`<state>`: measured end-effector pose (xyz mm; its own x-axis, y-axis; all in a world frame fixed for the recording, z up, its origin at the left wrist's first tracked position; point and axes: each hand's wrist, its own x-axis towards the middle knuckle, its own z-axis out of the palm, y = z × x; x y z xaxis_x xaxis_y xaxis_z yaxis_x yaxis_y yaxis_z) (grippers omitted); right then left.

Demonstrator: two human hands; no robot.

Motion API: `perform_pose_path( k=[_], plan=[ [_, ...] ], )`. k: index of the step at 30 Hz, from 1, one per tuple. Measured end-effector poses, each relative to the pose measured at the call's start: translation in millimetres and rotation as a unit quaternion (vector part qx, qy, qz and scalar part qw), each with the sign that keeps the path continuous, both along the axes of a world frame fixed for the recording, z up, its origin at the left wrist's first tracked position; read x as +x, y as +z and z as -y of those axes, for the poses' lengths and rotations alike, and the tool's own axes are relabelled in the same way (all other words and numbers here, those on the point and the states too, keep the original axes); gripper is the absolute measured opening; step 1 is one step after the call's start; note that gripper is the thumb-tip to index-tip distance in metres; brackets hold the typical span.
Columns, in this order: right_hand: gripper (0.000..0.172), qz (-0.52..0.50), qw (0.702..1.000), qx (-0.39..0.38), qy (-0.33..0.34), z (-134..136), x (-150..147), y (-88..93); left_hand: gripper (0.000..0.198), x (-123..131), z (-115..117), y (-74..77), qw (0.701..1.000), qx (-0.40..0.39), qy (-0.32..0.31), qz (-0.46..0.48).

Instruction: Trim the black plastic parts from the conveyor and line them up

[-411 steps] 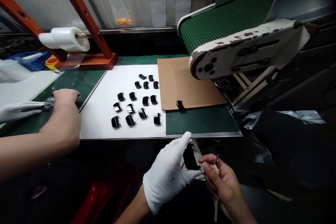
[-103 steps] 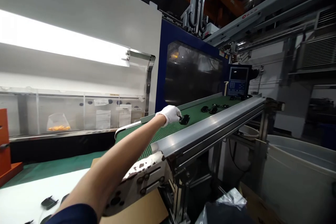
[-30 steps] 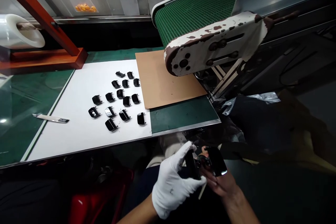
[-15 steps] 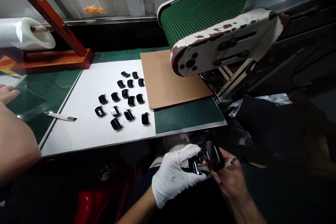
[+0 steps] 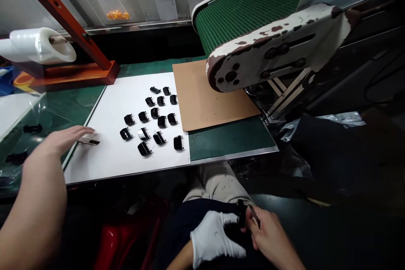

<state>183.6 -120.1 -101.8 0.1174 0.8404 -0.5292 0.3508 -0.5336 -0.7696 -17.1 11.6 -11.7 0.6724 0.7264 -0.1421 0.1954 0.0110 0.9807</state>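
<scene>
My left hand (image 5: 213, 236), in a white glove, is low in front of my lap, curved, with its fingertips on a small black plastic part (image 5: 242, 214). Its thumb sits lower, and the dark space between thumb and fingers hides whatever else is there. My bare right hand (image 5: 268, 230) is closed round a slim knife (image 5: 255, 216), its blade angled up beside the part. The right fingertips also reach the part's lower end. Several similar black parts (image 5: 160, 138) lie spread on a white sheet (image 5: 104, 160) on the bench.
A co-worker's bare arm and hand (image 5: 68, 137) reach in from the left, over a pale cutter (image 5: 89, 141). Brown cardboard (image 5: 215, 105) lies under the green conveyor's end (image 5: 230, 76). A plastic film roll (image 5: 41, 46) hangs on an orange stand (image 5: 109, 71). Below is a red stool (image 5: 109, 240).
Both my hands have moved lower, and the black part between them has turned edge-on. The co-worker's hand has come in from the left onto the cutter. The view has shifted slightly.
</scene>
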Motion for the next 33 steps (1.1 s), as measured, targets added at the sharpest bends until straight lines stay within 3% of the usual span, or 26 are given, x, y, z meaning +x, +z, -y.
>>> perform_pose_path(
  k=[3, 5, 7, 10, 13, 16, 19, 24, 29, 33],
  plan=[
    [0.014, -0.021, 0.999, -0.024, -0.001, 16.4, -3.1, -15.3, 0.028, -52.3, -51.2, 40.5, 0.998, 0.016, 0.068, 0.008],
    [0.013, -0.044, 0.998, -0.031, -0.010, 19.8, -3.4, -19.5, 0.029, -67.9, -63.9, 47.3, 0.997, 0.013, 0.080, 0.003],
    [0.013, -0.072, 0.997, -0.029, -0.030, 18.2, -1.6, -19.3, 0.030, -57.2, -49.5, 33.0, 0.997, 0.003, 0.075, -0.006],
    [0.012, -0.127, 0.988, 0.000, -0.083, 12.0, 4.2, -12.9, 0.021, -7.3, 5.9, -13.5, 0.999, -0.027, 0.039, -0.013],
    [0.016, -0.183, 0.969, 0.053, -0.157, 5.6, 7.9, -5.3, 0.033, 39.5, 57.5, -56.9, 0.998, -0.059, 0.008, -0.002],
    [0.026, -0.230, 0.939, 0.099, -0.238, 0.2, 1.6, -1.7, 0.052, 56.8, 76.5, -77.4, 0.995, -0.071, 0.065, -0.012],
    [0.034, -0.268, 0.905, 0.118, -0.309, -3.8, -13.9, -1.5, 0.067, 57.6, 74.7, -79.5, 0.986, -0.072, 0.149, 0.008],
    [0.031, -0.302, 0.868, 0.136, -0.370, -6.7, -34.0, 1.0, 0.063, 61.6, 70.4, -70.9, 0.969, -0.104, 0.207, 0.086],
    [0.032, -0.311, 0.866, 0.162, -0.356, -7.2, -34.6, 6.8, 0.073, 57.7, 61.4, -66.0, 0.960, -0.176, 0.173, 0.136],
    [0.031, -0.299, 0.876, 0.183, -0.331, -5.5, -33.8, 8.7, 0.079, 53.4, 55.5, -61.8, 0.964, -0.184, 0.127, 0.143]
  ],
)
